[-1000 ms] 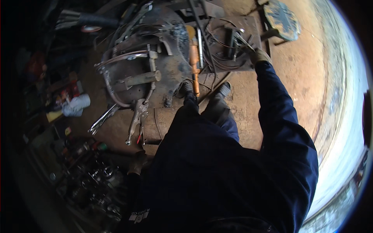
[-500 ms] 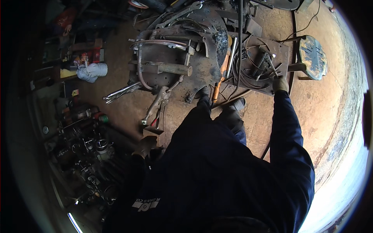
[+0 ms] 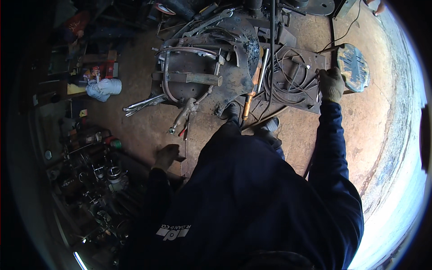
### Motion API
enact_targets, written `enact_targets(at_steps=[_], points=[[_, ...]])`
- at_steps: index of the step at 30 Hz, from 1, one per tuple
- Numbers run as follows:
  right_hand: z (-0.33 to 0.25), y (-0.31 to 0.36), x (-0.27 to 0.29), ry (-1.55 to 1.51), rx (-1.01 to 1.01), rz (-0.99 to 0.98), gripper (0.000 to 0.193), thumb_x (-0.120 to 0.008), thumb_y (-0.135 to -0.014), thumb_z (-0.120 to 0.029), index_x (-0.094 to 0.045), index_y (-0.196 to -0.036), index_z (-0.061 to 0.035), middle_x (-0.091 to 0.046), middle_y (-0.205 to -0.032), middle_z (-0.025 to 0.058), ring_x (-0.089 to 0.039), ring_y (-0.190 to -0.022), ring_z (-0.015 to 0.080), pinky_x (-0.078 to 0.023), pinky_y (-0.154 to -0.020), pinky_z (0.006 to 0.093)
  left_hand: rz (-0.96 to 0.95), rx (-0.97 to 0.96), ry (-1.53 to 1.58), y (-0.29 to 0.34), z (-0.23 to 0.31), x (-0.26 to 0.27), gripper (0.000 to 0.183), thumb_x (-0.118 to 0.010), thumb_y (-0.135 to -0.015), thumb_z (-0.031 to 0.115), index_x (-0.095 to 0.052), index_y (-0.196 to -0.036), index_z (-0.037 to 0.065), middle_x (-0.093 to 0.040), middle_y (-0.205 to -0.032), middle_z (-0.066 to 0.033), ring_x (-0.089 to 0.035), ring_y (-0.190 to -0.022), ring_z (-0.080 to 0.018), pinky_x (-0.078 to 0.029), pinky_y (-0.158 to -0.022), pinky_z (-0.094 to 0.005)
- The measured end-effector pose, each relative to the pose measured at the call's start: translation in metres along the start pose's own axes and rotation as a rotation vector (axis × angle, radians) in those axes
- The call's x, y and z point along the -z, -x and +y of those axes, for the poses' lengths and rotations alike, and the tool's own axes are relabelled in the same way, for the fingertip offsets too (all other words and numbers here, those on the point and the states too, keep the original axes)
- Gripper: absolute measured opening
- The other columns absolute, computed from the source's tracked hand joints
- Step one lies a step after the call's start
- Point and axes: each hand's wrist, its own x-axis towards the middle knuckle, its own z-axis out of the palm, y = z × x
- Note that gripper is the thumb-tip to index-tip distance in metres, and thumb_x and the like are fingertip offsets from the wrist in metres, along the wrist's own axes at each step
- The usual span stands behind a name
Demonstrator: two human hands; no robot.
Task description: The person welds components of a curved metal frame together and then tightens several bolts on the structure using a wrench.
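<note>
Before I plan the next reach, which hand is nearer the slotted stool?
Right. In this view, the right hand is just left of the slotted stool, overlapping its edge; contact is unclear. The left hand is well away, lower and far left.

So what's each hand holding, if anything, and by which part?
Cannot be told. The right gloved hand is curled near the stool, its grip hidden; the left hand is too shadowed.

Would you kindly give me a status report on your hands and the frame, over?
Right hand near stool, grip unclear. Left hand lower left, grip unclear. Bent frame on metal plate. Cable loops lie right of frame.
</note>
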Motion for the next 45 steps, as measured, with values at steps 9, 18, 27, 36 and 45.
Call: enact_targets(at_steps=[9,18,27,36,45], points=[[-0.054,0.041,0.114,-0.455,0.433,0.081,0.027,-0.082,-0.083,-0.026,-0.069,-0.088,-0.0035,-0.069,-0.076,0.0085,-0.066,-0.069,0.0192,-0.051,-0.065,0.0321,1.085,-0.216,-0.236,0.059,0.174,0.115,0.053,-0.058,-0.102,0.042,-0.064,-0.129,-0.003,-0.065,-0.131,-0.0197,-0.062,-0.121,-0.0308,-0.044,-0.106,-0.0398],[-0.237,0.102,0.21,-1.125,0.456,-0.414,0.019,-0.075,-0.09,-0.013,-0.067,-0.097,0.003,-0.07,-0.085,0.0079,-0.068,-0.076,0.0129,-0.054,-0.069,0.0251,0.725,-1.712,-0.922,0.073,0.452,-0.043,0.053,-0.069,-0.091,0.028,-0.057,-0.135,0.002,-0.065,-0.122,-0.0169,-0.067,-0.105,-0.0352,-0.052,-0.096,-0.0449],[-0.307,0.134,0.228,-1.14,0.48,-0.572,0.042,-0.068,-0.095,-0.029,-0.063,-0.128,-0.0023,-0.069,-0.107,0.0088,-0.069,-0.095,0.0171,-0.053,-0.086,0.031,0.539,-1.668,-0.492,0.032,0.464,-0.05,0.083,-0.08,-0.082,0.022,-0.035,-0.146,-0.004,-0.063,-0.11,-0.0178,-0.07,-0.09,-0.0297,-0.06,-0.077,-0.0404],[-0.351,0.153,0.147,-1.189,1.008,-0.277,0.09,-0.078,-0.088,-0.041,-0.03,-0.156,-0.0071,-0.049,-0.146,0.0178,-0.053,-0.131,0.0315,-0.047,-0.107,0.0425,0.186,-1.82,-0.102,0.007,0.466,0.0,0.091,-0.08,-0.082,0.024,-0.026,-0.151,0.002,-0.06,-0.121,-0.0189,-0.068,-0.105,-0.026,-0.061,-0.081,-0.0386],[-0.483,0.157,0.107,-1.134,0.649,-0.524,0.05,-0.07,-0.096,-0.019,-0.049,-0.137,0.0025,-0.065,-0.117,0.0089,-0.062,-0.102,0.0179,-0.052,-0.092,0.0304,-0.216,-1.52,-0.153,-0.02,0.45,0.149,0.043,-0.061,-0.102,0.026,-0.05,-0.137,0.004,-0.061,-0.127,-0.0116,-0.062,-0.112,-0.0193,-0.054,-0.091,-0.0347]])
